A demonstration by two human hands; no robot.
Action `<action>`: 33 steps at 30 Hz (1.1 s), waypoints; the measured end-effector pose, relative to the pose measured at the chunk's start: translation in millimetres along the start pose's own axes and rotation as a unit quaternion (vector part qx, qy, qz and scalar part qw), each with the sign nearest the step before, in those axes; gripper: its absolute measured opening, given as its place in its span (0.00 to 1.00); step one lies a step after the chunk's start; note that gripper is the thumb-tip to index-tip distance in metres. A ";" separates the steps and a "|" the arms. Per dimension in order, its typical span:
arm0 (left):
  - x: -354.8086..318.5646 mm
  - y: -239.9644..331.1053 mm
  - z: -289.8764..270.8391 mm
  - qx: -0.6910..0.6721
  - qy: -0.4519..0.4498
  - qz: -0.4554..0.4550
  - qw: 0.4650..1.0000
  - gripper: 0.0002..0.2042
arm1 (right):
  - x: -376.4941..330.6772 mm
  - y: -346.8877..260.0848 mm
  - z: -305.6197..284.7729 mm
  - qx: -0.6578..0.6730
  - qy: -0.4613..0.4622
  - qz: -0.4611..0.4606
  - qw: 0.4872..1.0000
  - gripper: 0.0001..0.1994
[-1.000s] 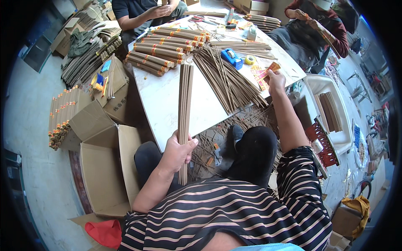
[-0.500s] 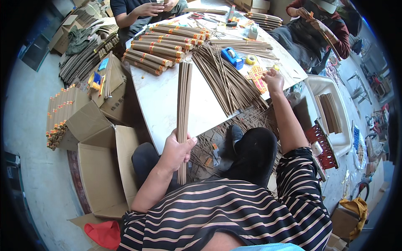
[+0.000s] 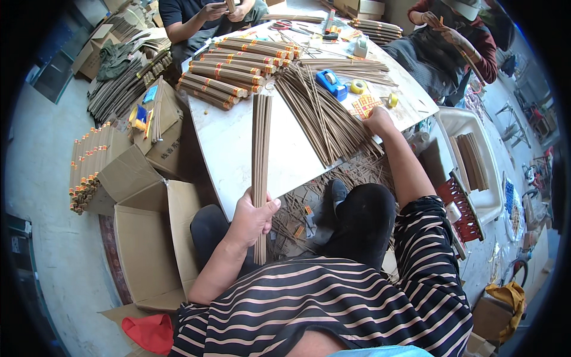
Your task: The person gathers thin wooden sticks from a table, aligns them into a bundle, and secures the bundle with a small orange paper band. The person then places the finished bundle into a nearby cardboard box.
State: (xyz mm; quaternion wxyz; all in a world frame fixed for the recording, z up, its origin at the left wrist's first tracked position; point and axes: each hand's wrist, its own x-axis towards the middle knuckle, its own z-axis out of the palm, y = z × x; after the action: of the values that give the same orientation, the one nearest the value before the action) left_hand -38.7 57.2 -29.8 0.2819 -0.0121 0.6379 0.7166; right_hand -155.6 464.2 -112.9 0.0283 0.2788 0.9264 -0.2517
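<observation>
My left hand point(image 3: 254, 220) is closed around a bundle of brown incense sticks point(image 3: 262, 149), held upright in front of the table's near edge. At the table's right side, my right hand point(image 3: 379, 120) touches a small pile of red and yellow paper labels point(image 3: 365, 106). Its fingers are curled together, and their tips are hidden, so what they pinch does not show. Loose incense sticks point(image 3: 324, 116) lie fanned out just left of that hand. Beyond the labels sit a blue tape dispenser point(image 3: 331, 84) and yellow tape rolls point(image 3: 358, 87).
Wrapped incense bundles point(image 3: 229, 74) are stacked on the white table point(image 3: 229, 154). An open cardboard box point(image 3: 146, 250) stands at my left, a white tub point(image 3: 491, 205) with sticks at my right. Two people work across the table. Broken sticks litter the floor.
My right hand has come down and left onto the paper labels, uncovering a yellow tape roll behind it. My left hand keeps the incense bundle in nearly the same place.
</observation>
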 end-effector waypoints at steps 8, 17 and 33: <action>9.1 -5.9 -5.3 -0.005 -0.001 -0.017 1.000 0.10 | 22.8 -5.9 -16.6 0.031 0.023 -0.040 0.998 0.16; 20.4 -6.2 -6.9 -0.020 0.000 -0.018 1.000 0.10 | 25.7 -19.4 -7.9 -0.067 -0.015 -0.039 0.997 0.16; -3.8 0.9 -11.9 -0.012 -0.007 0.003 1.000 0.10 | 14.7 -25.7 0.0 -0.074 0.016 -0.009 0.997 0.13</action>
State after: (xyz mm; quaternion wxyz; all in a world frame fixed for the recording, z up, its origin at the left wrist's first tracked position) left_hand -40.0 44.8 -29.8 0.2840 -0.0085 0.6270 0.7254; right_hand -181.6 453.1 -104.2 0.0320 0.2715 0.9453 -0.1781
